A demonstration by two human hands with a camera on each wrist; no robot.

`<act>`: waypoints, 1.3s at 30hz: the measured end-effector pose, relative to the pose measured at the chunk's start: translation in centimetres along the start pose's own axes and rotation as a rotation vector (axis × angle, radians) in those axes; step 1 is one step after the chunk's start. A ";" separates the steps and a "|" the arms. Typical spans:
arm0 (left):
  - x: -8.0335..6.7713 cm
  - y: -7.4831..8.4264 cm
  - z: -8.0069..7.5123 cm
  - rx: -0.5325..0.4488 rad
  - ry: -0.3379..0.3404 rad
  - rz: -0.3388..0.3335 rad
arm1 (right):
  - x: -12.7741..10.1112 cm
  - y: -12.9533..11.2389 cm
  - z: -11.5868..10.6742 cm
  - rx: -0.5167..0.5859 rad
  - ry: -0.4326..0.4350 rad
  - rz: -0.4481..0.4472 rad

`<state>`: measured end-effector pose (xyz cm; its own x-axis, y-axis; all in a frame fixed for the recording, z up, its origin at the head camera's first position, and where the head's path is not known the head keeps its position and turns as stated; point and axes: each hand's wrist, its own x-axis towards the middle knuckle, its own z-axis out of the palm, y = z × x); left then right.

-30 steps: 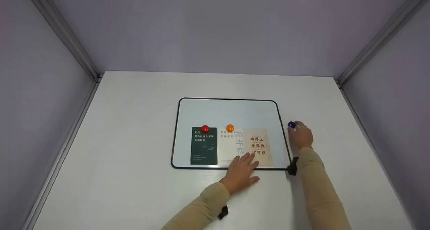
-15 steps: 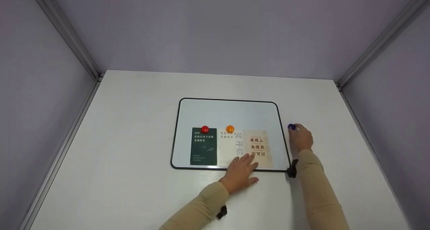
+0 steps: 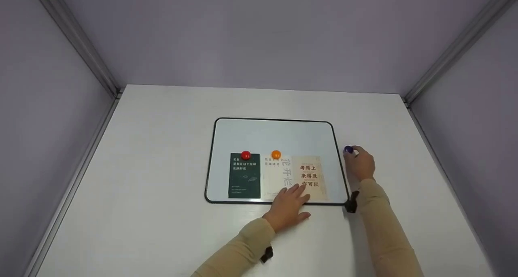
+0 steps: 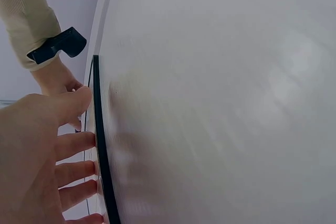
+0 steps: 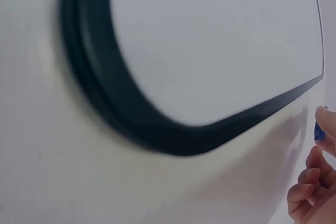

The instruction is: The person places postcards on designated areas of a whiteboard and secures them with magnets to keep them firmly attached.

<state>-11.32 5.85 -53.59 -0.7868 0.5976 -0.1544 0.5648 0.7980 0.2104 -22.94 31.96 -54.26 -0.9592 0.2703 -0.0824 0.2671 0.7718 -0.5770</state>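
Note:
In the head view my right hand (image 3: 361,163) is just off the board's right edge, pinching a round blue magnet (image 3: 348,149) between thumb and fingers. The right wrist view shows the same blue magnet (image 5: 318,132) at the thumb. My left hand (image 3: 286,208) lies with fingers spread over the whiteboard's (image 3: 275,135) near edge, fingertips on the lower ends of the cream card (image 3: 273,180) and the beige card (image 3: 311,173). A dark green card (image 3: 244,180) lies left of them. A red magnet (image 3: 245,155) sits on its top; an orange magnet (image 3: 276,154) sits atop the cream card.
The black-framed whiteboard lies on a white table (image 3: 153,167), its dark frame (image 4: 100,114) close under my left fingers. Grey-lilac panels (image 3: 259,38) enclose the table at the back and sides. Black wrist cameras (image 3: 351,202) are strapped on both sleeves.
My right hand and the blue magnet have shifted very slightly left, toward the whiteboard. The left hand and the cards stay as they were.

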 end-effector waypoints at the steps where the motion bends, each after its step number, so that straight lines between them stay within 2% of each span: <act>1: 0.0 0.0 0.0 0.002 0.001 0.000 | 0.0 -0.1 0.0 0.001 0.005 -0.011; 14: 0.0 0.1 0.1 -0.004 0.003 -0.003 | 0.5 -1.6 0.3 -0.023 0.046 -0.107; 20: 0.0 0.1 0.2 0.004 -0.006 -0.005 | 0.0 -2.4 0.4 -0.033 0.030 -0.105; 30: -0.1 -0.1 -0.2 -0.075 -0.002 -0.009 | -0.7 -3.8 0.8 -0.033 0.009 -0.143; 39: -0.1 0.0 0.0 -0.055 -0.009 -0.002 | -1.4 -5.1 1.6 -0.033 -0.015 -0.209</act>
<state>-11.26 5.76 -53.54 -0.7856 0.5969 -0.1630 0.5487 0.7938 0.2623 -23.08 26.70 -52.52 -0.9953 0.0940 0.0239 0.0649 0.8289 -0.5556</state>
